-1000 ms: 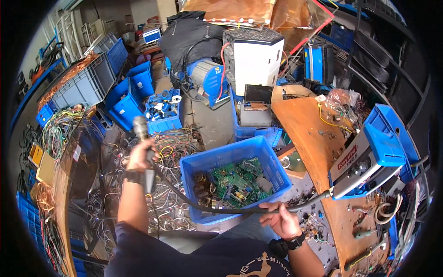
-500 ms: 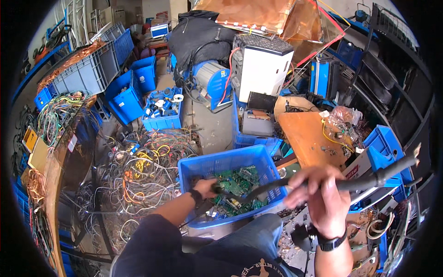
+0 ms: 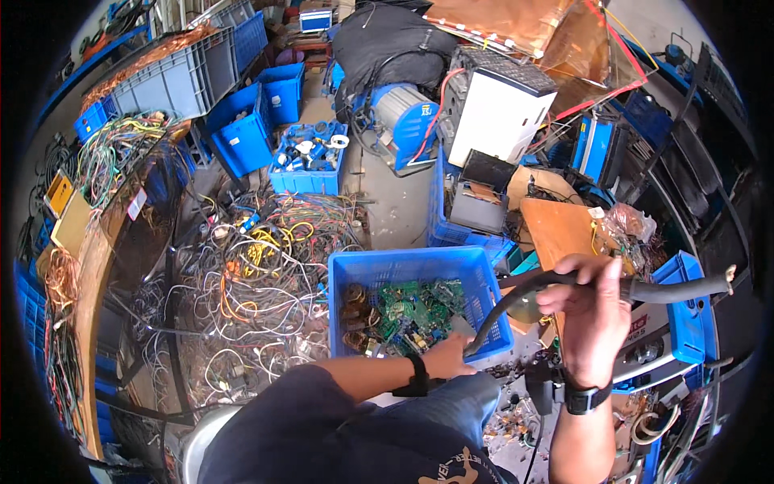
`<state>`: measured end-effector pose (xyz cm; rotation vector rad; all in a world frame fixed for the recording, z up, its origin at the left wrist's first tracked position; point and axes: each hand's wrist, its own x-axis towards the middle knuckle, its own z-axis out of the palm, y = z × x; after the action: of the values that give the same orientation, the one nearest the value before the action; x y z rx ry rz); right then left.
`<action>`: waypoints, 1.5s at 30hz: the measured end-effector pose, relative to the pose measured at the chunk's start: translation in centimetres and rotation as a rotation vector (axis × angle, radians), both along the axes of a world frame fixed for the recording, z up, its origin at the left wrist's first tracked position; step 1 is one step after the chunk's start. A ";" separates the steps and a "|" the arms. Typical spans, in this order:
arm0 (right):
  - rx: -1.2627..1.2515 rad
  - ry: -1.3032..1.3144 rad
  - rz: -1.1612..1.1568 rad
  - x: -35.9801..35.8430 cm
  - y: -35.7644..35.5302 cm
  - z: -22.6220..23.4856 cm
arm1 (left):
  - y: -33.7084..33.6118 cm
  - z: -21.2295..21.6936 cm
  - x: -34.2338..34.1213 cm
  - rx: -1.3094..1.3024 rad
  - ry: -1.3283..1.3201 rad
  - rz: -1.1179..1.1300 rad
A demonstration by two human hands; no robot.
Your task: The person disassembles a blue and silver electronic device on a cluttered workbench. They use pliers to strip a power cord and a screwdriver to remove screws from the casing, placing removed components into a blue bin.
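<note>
The left hand (image 3: 448, 356), which half a second ago was down inside the blue crate (image 3: 387, 269) with the black cable (image 3: 673, 291) crossing above the contents, is now at the crate's five o'clock, over the near rim. With that, the cable no longer spans the green circuit boards (image 3: 403, 310); it climbs from the left hand between one and two o'clock, arches over and runs on to the right hand (image 3: 595, 324). The stretch between the hands looks shorter and more sharply bent, which suggests the length is being gathered toward the right and brought under closer control. The left fingers appear to be wrapped around the cable, though their tips are hidden, so how firmly they clasp it cannot be told. The right hand is raised at between two and three o'clock from the left, thumb pointing toward twelve and fingers loosely curled toward nine; the cable passes between thumb and fingers, seemingly supported rather than squeezed, though the far side of that contact is out of sight. Beyond the right hand, a thicker portion sticks out toward three o'clock and finishes in a frayed end (image 3: 730, 278), clear of any fingers.
</note>
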<state>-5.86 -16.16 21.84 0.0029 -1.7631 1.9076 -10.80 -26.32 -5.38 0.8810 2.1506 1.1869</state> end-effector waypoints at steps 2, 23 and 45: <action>0.016 -0.029 -0.024 0.2 0.2 0.9 | 1.2 -1.5 -0.1 0.059 0.078 0.055; 0.358 -0.293 0.009 -0.1 2.0 0.3 | -2.2 -8.0 -3.7 -0.044 0.135 0.103; 0.092 -0.086 -0.026 1.7 1.6 -0.5 | -5.1 -2.7 -1.6 0.232 -0.100 -0.180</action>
<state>-4.20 -14.56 21.31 -0.0692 -1.8968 1.8316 -12.44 -31.43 -8.08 1.0651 1.8376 1.3740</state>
